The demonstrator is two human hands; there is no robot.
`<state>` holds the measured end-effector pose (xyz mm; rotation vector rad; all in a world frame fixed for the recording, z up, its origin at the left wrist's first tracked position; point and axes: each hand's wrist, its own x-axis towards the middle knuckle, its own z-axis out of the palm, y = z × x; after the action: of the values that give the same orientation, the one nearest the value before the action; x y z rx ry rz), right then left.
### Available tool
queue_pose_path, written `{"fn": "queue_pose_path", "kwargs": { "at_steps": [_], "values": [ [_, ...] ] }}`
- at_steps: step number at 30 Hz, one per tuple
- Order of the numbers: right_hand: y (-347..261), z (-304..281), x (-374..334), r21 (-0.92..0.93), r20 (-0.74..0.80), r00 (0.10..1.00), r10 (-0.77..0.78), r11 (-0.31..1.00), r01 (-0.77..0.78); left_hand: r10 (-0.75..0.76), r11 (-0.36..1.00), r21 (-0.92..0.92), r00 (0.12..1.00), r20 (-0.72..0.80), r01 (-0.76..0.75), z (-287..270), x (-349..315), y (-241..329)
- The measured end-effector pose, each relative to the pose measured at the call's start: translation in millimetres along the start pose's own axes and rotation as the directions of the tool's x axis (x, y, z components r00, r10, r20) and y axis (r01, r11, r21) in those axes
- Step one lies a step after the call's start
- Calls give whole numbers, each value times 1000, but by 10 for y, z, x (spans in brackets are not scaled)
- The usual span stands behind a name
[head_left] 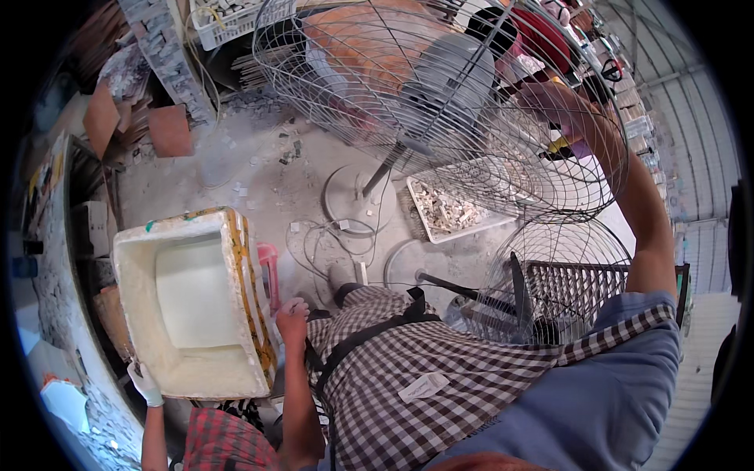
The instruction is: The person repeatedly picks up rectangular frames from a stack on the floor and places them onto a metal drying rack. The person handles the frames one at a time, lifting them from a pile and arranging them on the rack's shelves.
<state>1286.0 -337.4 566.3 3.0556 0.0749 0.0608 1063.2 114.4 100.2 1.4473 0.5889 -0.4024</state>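
My right arm in a blue sleeve reaches to a large grey wire fan guard (345,102). My right hand (554,106) is closed at its right side, the fingers partly behind the wires. The fan's round base (334,196) stands on the floor. My left hand (291,318), bare with fingers curled, is near the lower end of a pink plastic handled thing (269,263); what it grips is unclear. Left of it is a white foam box (141,259) with taped sides and a pale inside. A co-worker's white-gloved hand (145,385) touches its lower left corner.
A white tray (428,228) of small pale pieces lies beyond my apron. Nearby are a second wire fan (569,243), a dark slatted crate (613,276) and loose cables (310,251). A person in orange (361,39) is behind the fan. Brown tiles (169,132) lean at left.
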Motion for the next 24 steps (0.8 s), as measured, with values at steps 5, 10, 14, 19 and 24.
{"fn": "queue_pose_path", "kwargs": {
  "at_steps": [5,10,14,19,24],
  "values": [
    [101,183,44,-6,70,997,13,1000,-12,-48,998,-29,999,-13,48,16,-25,-123],
    [170,323,115,-8,100,995,5,1000,-5,-51,998,-43,997,-61,49,94,-114,-86],
    [183,309,142,-31,95,995,3,1000,0,-63,996,-63,995,-71,58,232,-118,-98],
    [288,523,183,-18,66,997,-35,999,36,-15,1000,23,991,-132,18,197,-67,-310],
    [-91,526,43,-44,12,994,-105,993,105,87,969,243,985,-149,-48,148,-146,-366]
  ]
}}
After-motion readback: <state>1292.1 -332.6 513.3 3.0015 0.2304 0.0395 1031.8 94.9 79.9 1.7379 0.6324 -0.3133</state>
